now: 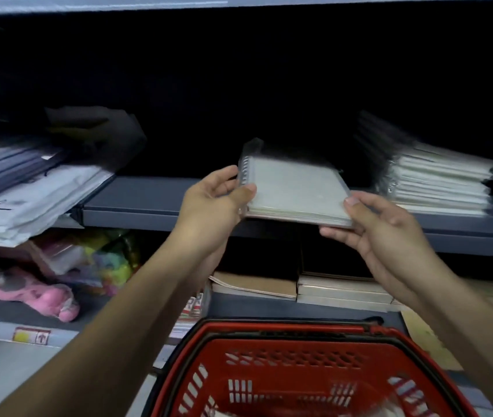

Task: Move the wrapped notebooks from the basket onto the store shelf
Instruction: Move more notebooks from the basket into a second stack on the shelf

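On the far left, a slanting pile of papers hangs over the edge of the shelf, so that end has no room for more. Under it sit soft bags and a pink toy. Next comes a bare patch of shelf, and it looks like the best spot to put things down. The left hand grips the notebook at its ring side, thumb on top and fingers curled under, because the clear wrap is slippery. The notebook is in the air, just in front of the shelf edge and above the basket, kept flat so it can slide straight in. The right hand pinches the near right corner, thumb on top and fingers below, to keep the notebook level. Two hands make it steady. To the right, a stack of wrapped notebooks already lies on the shelf, so this one likely goes on it or beside it. The red basket waits low down, close to the person, so each reach is short. What is in it is too blurred to tell.
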A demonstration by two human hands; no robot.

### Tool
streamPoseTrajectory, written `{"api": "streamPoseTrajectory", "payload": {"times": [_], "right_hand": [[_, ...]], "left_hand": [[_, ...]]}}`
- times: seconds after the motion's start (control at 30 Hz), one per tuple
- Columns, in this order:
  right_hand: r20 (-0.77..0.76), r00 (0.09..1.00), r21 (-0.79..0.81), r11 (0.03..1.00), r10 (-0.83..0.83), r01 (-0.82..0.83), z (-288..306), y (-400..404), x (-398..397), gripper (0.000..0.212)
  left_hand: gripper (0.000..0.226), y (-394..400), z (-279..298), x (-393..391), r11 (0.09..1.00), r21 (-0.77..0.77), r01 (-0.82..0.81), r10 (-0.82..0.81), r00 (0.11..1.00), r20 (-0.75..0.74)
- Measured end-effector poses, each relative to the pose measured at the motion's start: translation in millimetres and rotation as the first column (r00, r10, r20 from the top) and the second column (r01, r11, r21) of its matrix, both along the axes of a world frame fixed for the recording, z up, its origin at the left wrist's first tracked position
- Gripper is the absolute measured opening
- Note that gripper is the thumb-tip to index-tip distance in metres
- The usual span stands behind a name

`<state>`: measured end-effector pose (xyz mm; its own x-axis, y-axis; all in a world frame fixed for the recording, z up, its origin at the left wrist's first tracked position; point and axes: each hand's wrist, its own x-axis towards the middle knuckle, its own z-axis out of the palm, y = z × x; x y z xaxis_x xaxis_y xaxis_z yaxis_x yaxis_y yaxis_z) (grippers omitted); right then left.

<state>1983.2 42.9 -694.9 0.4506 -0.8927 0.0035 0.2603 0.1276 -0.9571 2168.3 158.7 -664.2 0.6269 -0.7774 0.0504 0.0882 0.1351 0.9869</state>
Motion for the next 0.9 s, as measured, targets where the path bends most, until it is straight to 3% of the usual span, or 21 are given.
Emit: {"api": "streamPoseTrajectory", "payload": {"times": [0.13,0.23,0.3,0.43,0.63,0.77,0.9], "right_hand": [[-0.112,0.994,-0.009,1.0,0.001,-0.002,7.8,-12.5,-3.8,0.043],[-0.304,0.95,-0.163,0.986,-0.069,0.02,9.0,-5.5,-18.9,0.059],[-0.351,0.922,-0.267,0.962,-0.161,0.066,5.5,0.8,-22.2,0.046],[-0.348,0.885,-0.369,0.913,-0.308,0.173,-0.2,-10.7,-13.6,0.029],[-0.33,0.857,-0.328,0.899,-0.396,0.289,-1.6,-48.5,19.1,0.034],[-0.346,0.857,-0.337,0.903,-0.381,0.266,-2.6,-56.4,26.2,0.033],[-0.353,0.861,-0.353,0.905,-0.365,0.239,-1.5,-50.1,18.4,0.052]], "left_hand": [[0.056,1.9,-4.7,7.2,0.995,0.097,-0.037,0.018,0.981,0.193],[0.054,13.3,-11.1,0.1,0.986,0.124,-0.115,0.07,0.945,0.32],[0.043,14.7,-16.1,-3.5,0.981,0.087,-0.171,0.131,0.93,0.344],[0.027,-3.8,-16.0,-0.3,0.974,0.053,-0.221,0.187,0.911,0.368],[0.028,-52.0,-16.5,20.3,0.957,0.051,-0.287,0.245,0.885,0.395],[0.032,-63.2,-18.9,24.9,0.953,0.044,-0.298,0.262,0.891,0.371],[0.035,-54.6,-17.2,20.5,0.953,0.03,-0.303,0.27,0.888,0.371]]}}
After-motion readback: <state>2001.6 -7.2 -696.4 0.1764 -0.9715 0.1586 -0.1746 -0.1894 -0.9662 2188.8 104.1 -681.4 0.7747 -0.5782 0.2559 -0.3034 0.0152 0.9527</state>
